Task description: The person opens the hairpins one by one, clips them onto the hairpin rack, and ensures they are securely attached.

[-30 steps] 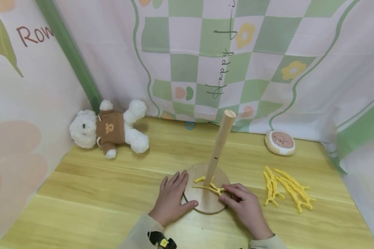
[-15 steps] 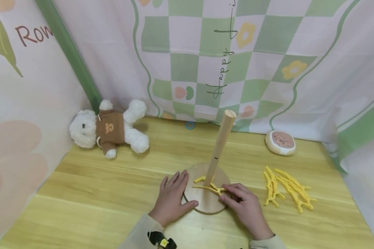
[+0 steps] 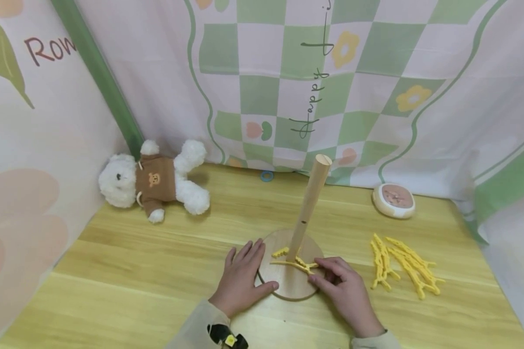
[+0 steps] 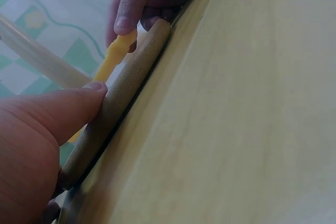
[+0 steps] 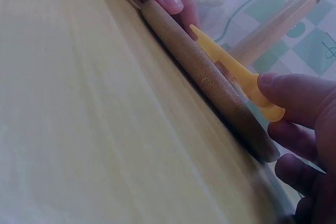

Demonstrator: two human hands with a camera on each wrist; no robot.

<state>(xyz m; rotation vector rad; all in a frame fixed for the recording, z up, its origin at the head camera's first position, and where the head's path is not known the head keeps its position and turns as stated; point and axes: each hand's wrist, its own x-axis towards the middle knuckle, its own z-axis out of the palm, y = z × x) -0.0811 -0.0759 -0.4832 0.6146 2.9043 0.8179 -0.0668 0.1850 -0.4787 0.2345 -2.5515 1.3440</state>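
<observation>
A wooden post [image 3: 309, 203] rises from a round wooden base [image 3: 293, 290] near the front of the table. My left hand [image 3: 243, 277] rests at the base's left edge, fingers straight and thumb lying over the rim. At the opposite side, my right hand [image 3: 344, 291] pinches the forked end of a yellow plastic branch-shaped piece [image 3: 290, 263] between thumb and fingers. This piece lies low over the base, right at the post's foot. In the right wrist view the yellow piece [image 5: 231, 69] slants just above the base's rim [image 5: 210, 85], under my right thumb.
Several more yellow branch pieces [image 3: 408, 264] lie to the right of the base. A white plush toy in a brown shirt [image 3: 155, 180] lies at the back left. Behind stand a small blue ring [image 3: 267, 176], a rounded white device [image 3: 394, 200] and a checkered curtain [image 3: 297, 87].
</observation>
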